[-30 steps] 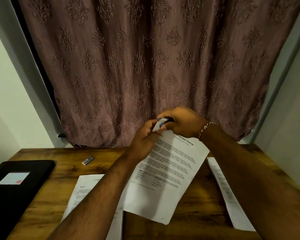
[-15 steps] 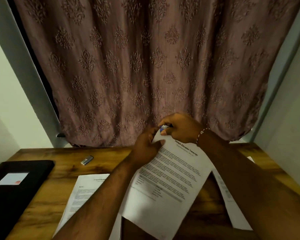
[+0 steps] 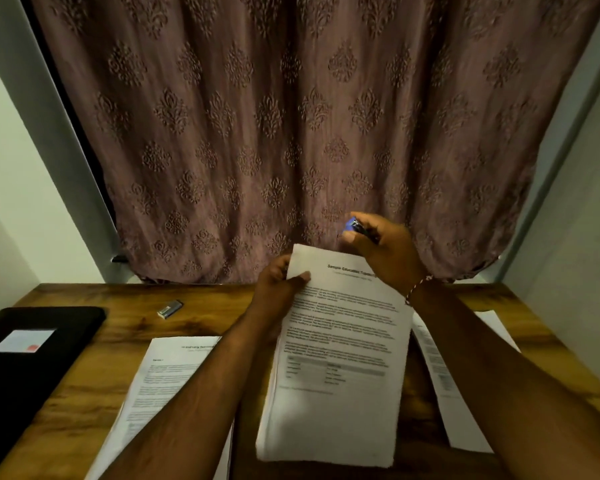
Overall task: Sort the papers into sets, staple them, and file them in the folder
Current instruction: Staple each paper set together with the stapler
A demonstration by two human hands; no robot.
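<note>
My left hand (image 3: 280, 289) pinches the top left corner of a printed paper set (image 3: 336, 368), thumb on the front, and holds it lifted above the wooden table (image 3: 125, 327). My right hand (image 3: 385, 251) grips a small blue stapler (image 3: 355, 227) just above and to the right of that set's top edge, clear of the paper. Another paper set (image 3: 167, 375) lies flat on the table at the left, partly under my left forearm. A third paper set (image 3: 444, 386) lies at the right, partly hidden by my right arm. The black folder (image 3: 32, 355) rests closed at the table's left edge.
A small strip of staples (image 3: 169, 309) lies on the table behind the left papers. A patterned curtain (image 3: 291, 133) hangs right behind the table's far edge. Pale walls close in on both sides.
My right hand has pulled the stapler up and to the right, off the set's top corner. The held set has swung more upright and square to me.
</note>
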